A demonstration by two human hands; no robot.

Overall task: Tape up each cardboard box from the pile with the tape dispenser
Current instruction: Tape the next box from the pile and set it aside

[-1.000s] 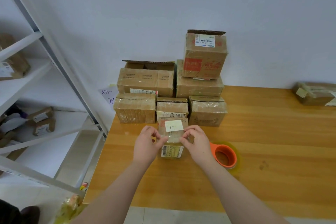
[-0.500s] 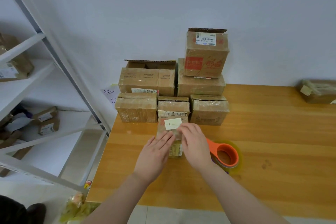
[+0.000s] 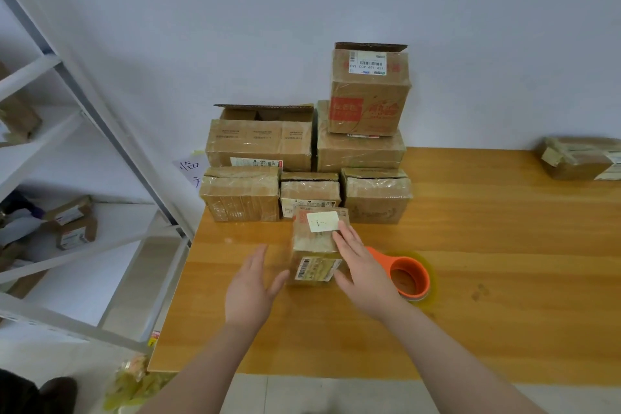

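A small cardboard box (image 3: 317, 245) with a pale label on top and a barcode sticker on its near face stands on the wooden table (image 3: 470, 245), just in front of the pile of boxes (image 3: 302, 158). My right hand (image 3: 361, 270) rests on the box's right side with straight fingers on the top edge. My left hand (image 3: 250, 286) hovers flat just left of the box, its thumb near the lower left corner. An orange tape dispenser (image 3: 408, 277) with a clear roll lies right behind my right hand.
The pile stands against the white wall, and its two highest boxes have open flaps. Another taped box (image 3: 581, 158) lies at the table's far right. A white metal shelf rack (image 3: 84, 158) with small parcels stands left of the table. The table's near edge runs below my forearms.
My left hand has come off the box top and slid back to the left. My right hand has shifted from the top to the box's right side. The box now shows its top.
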